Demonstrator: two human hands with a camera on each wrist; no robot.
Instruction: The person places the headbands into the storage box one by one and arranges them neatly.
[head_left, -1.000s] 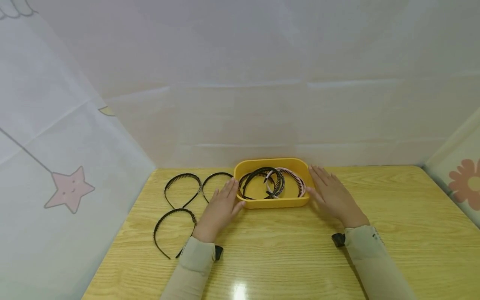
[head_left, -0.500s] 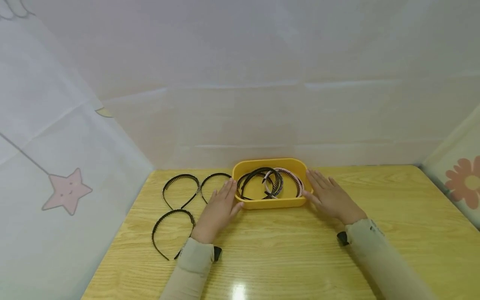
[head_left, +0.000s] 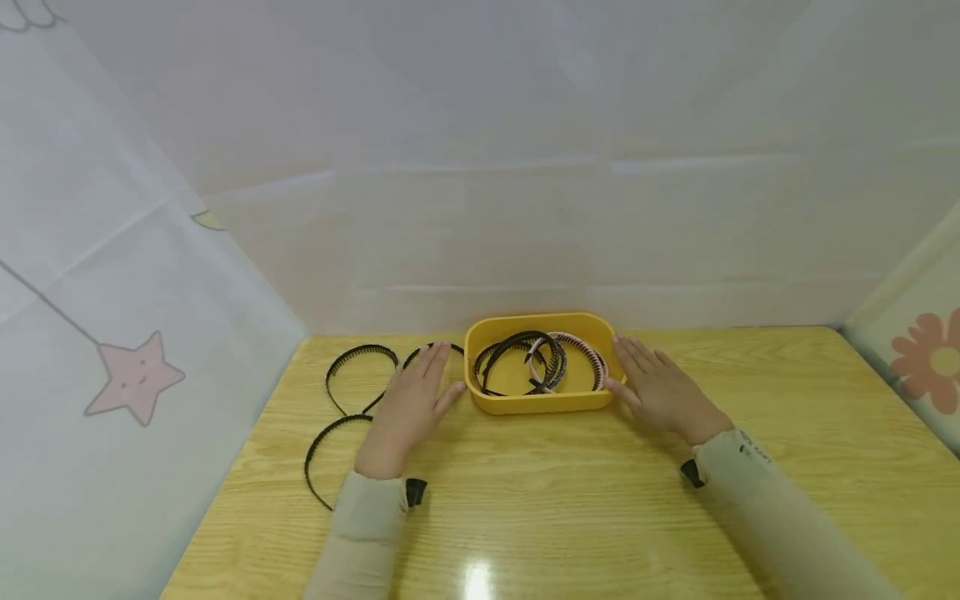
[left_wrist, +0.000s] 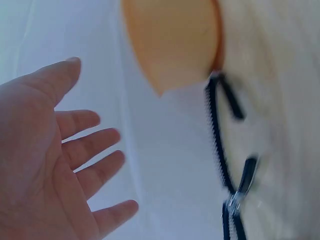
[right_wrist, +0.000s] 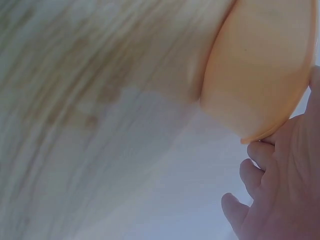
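Note:
A yellow plastic bin (head_left: 543,406) stands at the table's far edge, with several hair bands in it. Among them are a black headband (head_left: 501,346) and a pink headband (head_left: 587,344). My left hand (head_left: 405,412) hovers left of the bin, apart from it, fingers straight; the left wrist view shows nothing in the palm. Against the bin's right end rest the fingers of my right hand (head_left: 663,393), as the right wrist view also shows. Left of the bin lie black headbands: one at the back (head_left: 362,347), one in front (head_left: 318,446), one partly behind my left hand (head_left: 450,345).
The wood-grain table (head_left: 555,517) meets a pale cloth wall (head_left: 480,233) just behind the bin. Printed cloth with a pink star (head_left: 135,377) hangs on the left, and one with a flower (head_left: 937,361) on the right.
My left hand has come away from the bin's left end and moved left, over the headbands on the table. The right hand stays at the right end.

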